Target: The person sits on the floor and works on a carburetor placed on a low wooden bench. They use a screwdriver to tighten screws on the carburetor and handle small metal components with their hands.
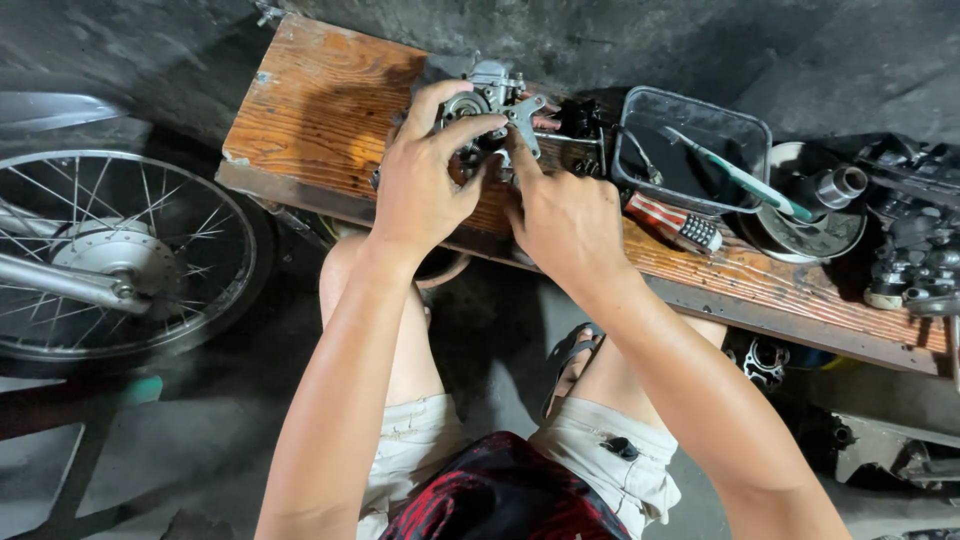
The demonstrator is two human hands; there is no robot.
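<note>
- Head view, looking down: worn brown wooden plank bench (320, 110) set across a dark concrete floor, the person seated behind it, knees under its near edge.
- Left hand (420, 190) wraps the small grey cast-metal carburettor body (497, 100) from its left, thumb and fingers clamped on it; part sits mid-bench toward the far edge.
- Right hand (565, 215) pinched on the same part from the near right, index finger stretched up against it; fingertips hidden, so whether it holds a small piece, cannot tell.
- Clear rectangular plastic tray (745, 125) just right of the part, a green-handled screwdriver (745, 180) lying across its right rim.
- Red-and-white striped small box (672, 222) at the tray's near edge; round grey metal dish (805, 235) toward the bench's right end.
- Spoked motorcycle wheel (120, 255) on the floor, off the left end.
- Risk, my read: grip is fingertip-only, so a small screw or spring could drop off the near edge onto the dark floor and vanish.
- Risk: right elbow swing could knock the tray and screwdriver.
</note>
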